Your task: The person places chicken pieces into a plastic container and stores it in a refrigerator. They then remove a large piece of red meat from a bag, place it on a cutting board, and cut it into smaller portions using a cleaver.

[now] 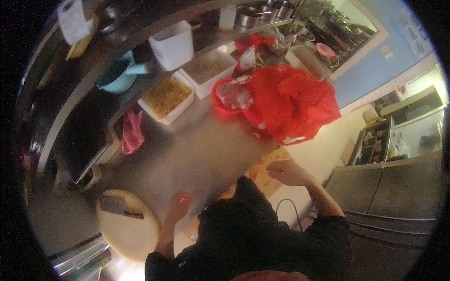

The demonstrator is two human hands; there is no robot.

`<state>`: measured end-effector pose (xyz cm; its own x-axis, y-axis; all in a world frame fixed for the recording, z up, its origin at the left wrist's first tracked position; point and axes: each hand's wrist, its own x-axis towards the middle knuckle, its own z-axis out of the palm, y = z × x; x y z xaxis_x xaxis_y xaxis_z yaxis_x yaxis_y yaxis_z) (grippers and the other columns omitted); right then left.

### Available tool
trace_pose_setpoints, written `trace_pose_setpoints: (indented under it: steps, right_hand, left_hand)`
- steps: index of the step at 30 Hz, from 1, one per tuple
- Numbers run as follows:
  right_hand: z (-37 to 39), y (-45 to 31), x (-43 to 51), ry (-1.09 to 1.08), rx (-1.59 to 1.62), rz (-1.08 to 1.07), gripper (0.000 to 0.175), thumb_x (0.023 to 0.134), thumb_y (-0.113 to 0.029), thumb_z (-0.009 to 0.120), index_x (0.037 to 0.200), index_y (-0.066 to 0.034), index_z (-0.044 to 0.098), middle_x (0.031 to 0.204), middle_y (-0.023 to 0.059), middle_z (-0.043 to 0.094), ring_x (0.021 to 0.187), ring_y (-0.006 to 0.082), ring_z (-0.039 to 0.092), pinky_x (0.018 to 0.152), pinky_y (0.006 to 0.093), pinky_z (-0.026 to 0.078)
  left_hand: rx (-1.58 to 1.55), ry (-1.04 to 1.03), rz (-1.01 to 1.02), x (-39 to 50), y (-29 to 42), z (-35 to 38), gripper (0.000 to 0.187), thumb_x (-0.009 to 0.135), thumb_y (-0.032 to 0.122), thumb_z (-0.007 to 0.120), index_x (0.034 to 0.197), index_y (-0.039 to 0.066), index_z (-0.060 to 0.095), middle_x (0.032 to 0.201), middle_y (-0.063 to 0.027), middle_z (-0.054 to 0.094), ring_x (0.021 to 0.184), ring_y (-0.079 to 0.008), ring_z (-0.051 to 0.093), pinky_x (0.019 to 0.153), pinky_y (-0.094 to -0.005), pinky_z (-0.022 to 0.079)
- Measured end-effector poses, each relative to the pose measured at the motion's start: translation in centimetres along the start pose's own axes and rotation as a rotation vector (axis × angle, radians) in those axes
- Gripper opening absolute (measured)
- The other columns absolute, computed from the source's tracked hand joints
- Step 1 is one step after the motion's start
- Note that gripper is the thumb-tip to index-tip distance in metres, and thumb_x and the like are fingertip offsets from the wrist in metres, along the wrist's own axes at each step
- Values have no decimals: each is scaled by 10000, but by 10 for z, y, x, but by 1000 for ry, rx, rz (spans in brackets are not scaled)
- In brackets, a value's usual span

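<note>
My left hand (181,204) is over the near edge of the steel worktop (197,147), beside a round chopping board (130,235) with a cleaver (112,205) lying on it. No object shows in this hand; its fingers are blurred. At the right, my right hand (286,172) hangs in front of a yellow and red printed box or sheet (270,189), its fingers loosely bent; whether it touches that is unclear. Beyond it, a large red plastic bag (291,102) lies on the worktop, its clear inner bag (233,95) showing at the left end.
A white tub of yellowish shredded food (167,98) stands beside a second white tub (209,70). A pink cloth (133,133) hangs near the left side. A blue-green plastic dipper (119,75) and a tall white container (174,45) are farther back. Steel cabinets (379,189) stand at the right.
</note>
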<state>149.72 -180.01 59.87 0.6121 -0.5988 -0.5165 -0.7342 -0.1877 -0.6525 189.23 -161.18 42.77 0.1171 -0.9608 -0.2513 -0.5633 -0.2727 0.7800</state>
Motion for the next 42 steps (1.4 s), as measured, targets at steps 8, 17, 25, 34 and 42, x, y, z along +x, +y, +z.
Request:
trace_pose_setpoints:
  steps: [8,17,25,34,42]
  right_hand:
    - [-79,121,76,933,-271,-24,406,896,-287,584,1171,12,557,979,247,640,904,383,631,802,485,496]
    - [-119,155,93,180,-138,-130,394,926,-379,506,1062,-21,598,937,244,654,885,423,628,776,513,491]
    - [-153,156,88,227,-154,-156,327,927,-299,509,1060,-21,620,1004,232,649,945,399,622,792,495,495]
    - [-311,173,79,697,-752,-33,388,910,-295,541,1212,-52,570,1037,174,659,982,364,627,832,469,501]
    - [-358,95,56,537,-760,-353,413,897,-307,562,1242,-79,559,1052,176,658,964,349,638,817,453,520]
  left_hand:
    - [-278,107,-385,91,113,71,221,920,239,598,1005,40,641,884,-116,689,824,-225,669,730,-344,529]
    - [-253,186,-143,238,239,200,370,914,258,578,1221,56,536,1093,-96,629,986,-213,607,864,-379,488]
    - [-904,125,-488,311,186,232,264,901,234,591,1123,93,598,924,-42,620,781,-151,579,689,-335,485]
    - [-467,174,-552,233,137,138,215,866,188,637,1021,45,597,834,-55,619,645,-161,570,547,-305,457]
    - [185,39,494,227,336,122,278,847,199,630,1095,79,597,1063,-132,619,973,-317,601,844,-409,494]
